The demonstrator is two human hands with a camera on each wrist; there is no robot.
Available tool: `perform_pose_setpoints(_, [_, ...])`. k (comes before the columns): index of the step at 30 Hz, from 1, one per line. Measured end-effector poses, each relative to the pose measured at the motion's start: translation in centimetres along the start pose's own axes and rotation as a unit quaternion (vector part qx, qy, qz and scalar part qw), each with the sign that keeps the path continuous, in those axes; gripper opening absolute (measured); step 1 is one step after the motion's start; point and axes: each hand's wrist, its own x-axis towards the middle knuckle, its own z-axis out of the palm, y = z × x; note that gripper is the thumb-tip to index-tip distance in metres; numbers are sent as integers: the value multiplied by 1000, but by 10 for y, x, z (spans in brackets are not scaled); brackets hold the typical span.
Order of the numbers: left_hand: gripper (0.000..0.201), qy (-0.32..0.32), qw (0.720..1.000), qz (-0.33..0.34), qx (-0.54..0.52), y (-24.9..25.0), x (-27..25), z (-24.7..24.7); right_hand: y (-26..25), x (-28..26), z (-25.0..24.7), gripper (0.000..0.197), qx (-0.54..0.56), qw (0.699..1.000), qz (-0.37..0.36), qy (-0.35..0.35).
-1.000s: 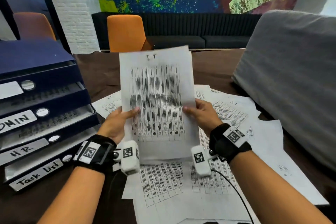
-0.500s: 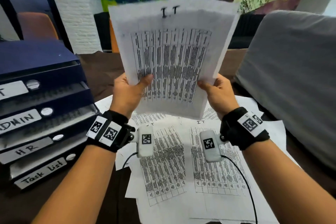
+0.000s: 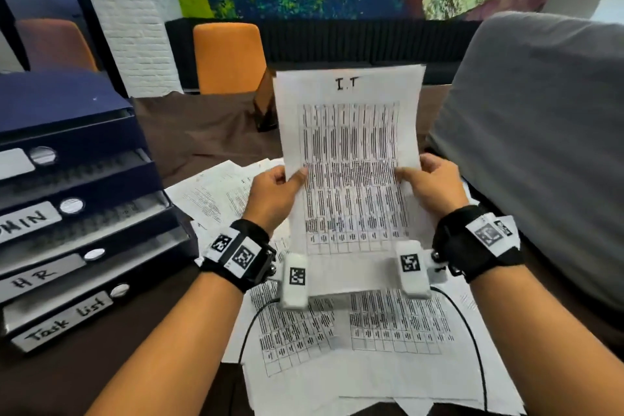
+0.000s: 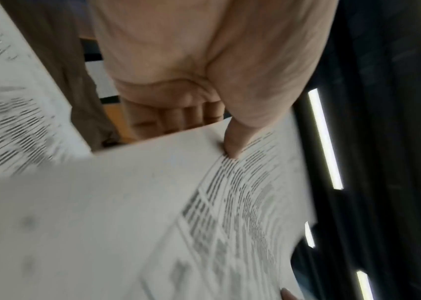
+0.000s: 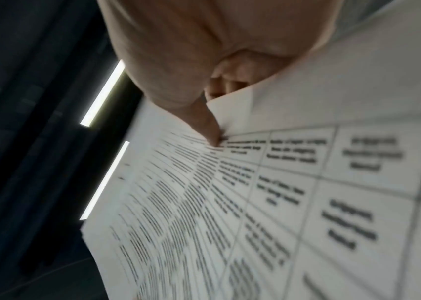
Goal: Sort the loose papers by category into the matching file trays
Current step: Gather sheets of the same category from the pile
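Observation:
A stack of printed sheets headed "I.T" (image 3: 349,152) stands upright over the table between both hands. My left hand (image 3: 275,194) pinches its left edge, thumb on the front. My right hand (image 3: 430,184) pinches the right edge the same way. In the left wrist view the thumb (image 4: 232,142) presses the I.T sheets (image 4: 153,213) with the fingers behind. The right wrist view shows the right thumb (image 5: 210,130) on the I.T sheets (image 5: 268,192). Loose papers (image 3: 354,341) lie spread on the table below. Stacked dark blue file trays (image 3: 77,213) stand at the left, labelled ADMIN, HR and Task list.
A grey padded chair back (image 3: 540,145) rises close on the right. An orange chair (image 3: 229,57) stands across the brown table (image 3: 202,132). Cables from the wrist cameras trail over the papers.
The I.T sheets were raised high toward my face half a second ago and have now come back down and away. Both hands keep their hold on the edges.

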Motion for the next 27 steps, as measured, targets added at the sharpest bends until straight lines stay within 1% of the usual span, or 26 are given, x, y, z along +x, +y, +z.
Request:
perform_pose_setpoints(1, [10,-20,999,-31,35,-8,-3,6,3,-2,-6,8,-29,999,29,5])
perform_pose_setpoints(2, [13,-51,993,-67,82,-17,-10,12,10,-5,-12,8,-57,996,65,-7])
perform_pose_setpoints(3, [16,-88,982,-98,137,-31,-16,17,21,-10,-17,6,-105,987,115,-39])
perform_pose_setpoints(4, [18,-125,967,-118,188,-46,-23,23,36,-15,-22,6,-190,966,156,-78])
perform_pose_setpoints(5, [20,-155,952,-131,230,-60,-29,28,53,-16,-28,15,-265,939,197,-93])
perform_pose_setpoints(6, [23,-176,940,-139,259,-71,-34,32,69,-17,-33,20,-292,925,232,-79])
perform_pose_setpoints(7, [23,-180,934,-141,276,-77,-37,37,81,-17,-37,21,-300,921,242,-59])
perform_pose_setpoints(8, [21,-175,933,-140,281,-78,-38,40,93,-16,-42,19,-304,922,239,-32])
perform_pose_setpoints(10, [18,-169,931,-135,293,-75,-38,46,100,-17,-45,17,-308,921,239,-18])
perform_pose_setpoints(13, [18,-174,920,-145,319,-72,-36,50,95,-19,-45,17,-292,925,241,-34])
perform_pose_setpoints(16, [13,-169,919,-145,326,-72,-36,52,97,-20,-47,15,-248,944,215,-42])
perform_pose_setpoints(17, [11,-166,920,-145,324,-74,-36,51,97,-22,-47,21,-234,951,199,-49])
perform_pose_setpoints(18, [13,-161,922,-146,319,-76,-37,50,99,-24,-47,31,-221,957,181,-57])
perform_pose_setpoints(21, [18,-149,927,-161,303,-84,-36,43,98,-30,-45,70,-196,966,146,-81])
perform_pose_setpoints(22, [19,-145,931,-166,291,-85,-34,40,96,-30,-45,76,-179,970,144,-83])
perform_pose_setpoints(23, [19,-141,936,-175,270,-85,-33,38,94,-30,-45,72,-167,973,137,-86])
perform_pose_setpoints(25, [27,-134,948,-198,208,-81,-31,33,88,-27,-45,46,-147,978,118,-93])
perform_pose_setpoints(26, [31,-138,952,-211,175,-79,-30,30,84,-25,-44,35,-125,981,113,-99])
perform_pose_setpoints(27, [32,-150,951,-223,149,-77,-29,26,81,-25,-43,30,-97,984,112,-102])
